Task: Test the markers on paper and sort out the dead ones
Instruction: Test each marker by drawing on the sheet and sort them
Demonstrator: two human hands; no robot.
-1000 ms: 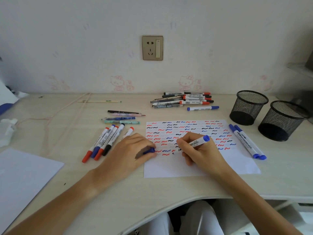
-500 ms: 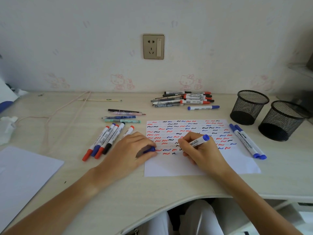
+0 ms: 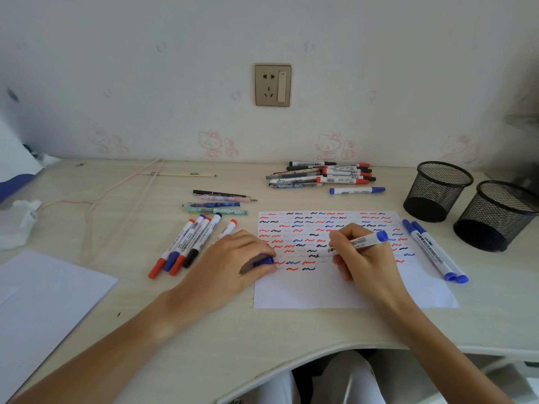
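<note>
A white test paper (image 3: pixel 344 290) covered in red, blue and black squiggles lies in front of me. My right hand (image 3: pixel 364 260) grips a blue whiteboard marker (image 3: pixel 361 242) with its tip on the paper, just right of the last blue squiggle. My left hand (image 3: pixel 230 263) rests at the paper's left edge and holds the blue cap (image 3: pixel 264 261). Several capped markers (image 3: pixel 189 243) lie to the left. Two blue markers (image 3: pixel 431 249) lie at the paper's right edge. A pile of markers and pens (image 3: pixel 323 175) sits behind the paper.
Two black mesh pen cups (image 3: pixel 437 191) (image 3: pixel 495 215) stand at the right. A single blue marker (image 3: pixel 357 190) lies by the pile. Several pens (image 3: pixel 217 204) lie left of the paper's top. A blank sheet (image 3: pixel 43 301) and crumpled tissue (image 3: pixel 17 223) are at the left.
My right hand has shifted the marker tip slightly right along the lowest squiggle row. My left hand has stayed in place with the cap.
</note>
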